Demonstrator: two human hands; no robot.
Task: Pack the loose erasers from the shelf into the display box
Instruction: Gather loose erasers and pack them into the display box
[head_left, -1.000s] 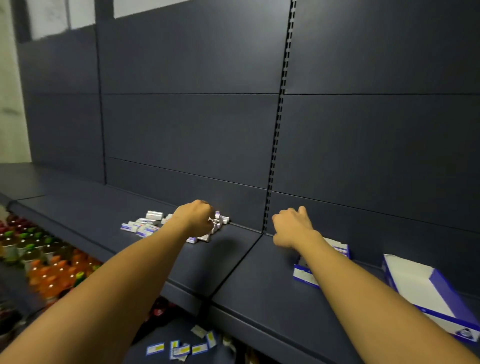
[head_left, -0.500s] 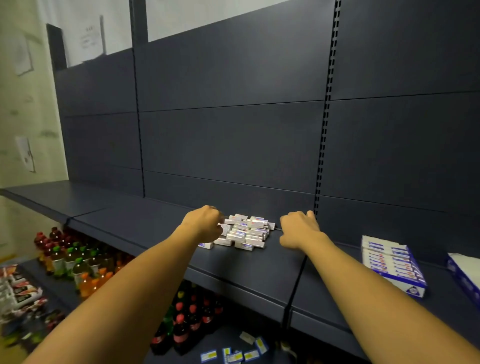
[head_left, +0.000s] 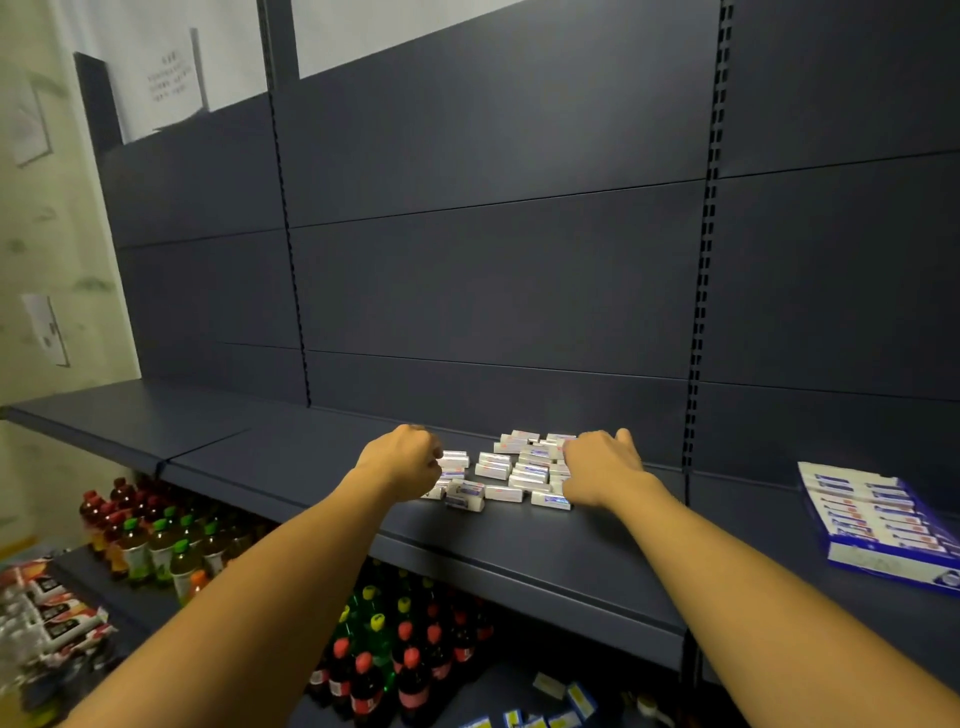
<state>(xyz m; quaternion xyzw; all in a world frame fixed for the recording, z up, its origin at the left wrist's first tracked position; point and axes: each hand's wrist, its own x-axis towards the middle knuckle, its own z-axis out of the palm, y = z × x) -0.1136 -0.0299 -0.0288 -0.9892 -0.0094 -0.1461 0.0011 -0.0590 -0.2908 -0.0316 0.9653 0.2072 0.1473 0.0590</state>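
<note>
Both hands have closed in on the loose erasers (head_left: 511, 475) between them, left hand (head_left: 402, 460) curled, right hand (head_left: 602, 470) cupped, gathering; next, carry them to the display box (head_left: 878, 525) right of the right hand.

**Below and behind the shelving**

I see bottles (head_left: 156, 540) with green and red caps standing in rows on a lower level at left, and more bottles (head_left: 395, 649), red and yellow capped, packed under the middle bay. Snack packets (head_left: 57, 618) are piled at the far left. Small yellow-and-blue cards (head_left: 566, 696) lie scattered at the bottom. Papers (head_left: 171, 78) hang on the pale wall (head_left: 52, 218) above the dark back panels (head_left: 493, 270).
</note>
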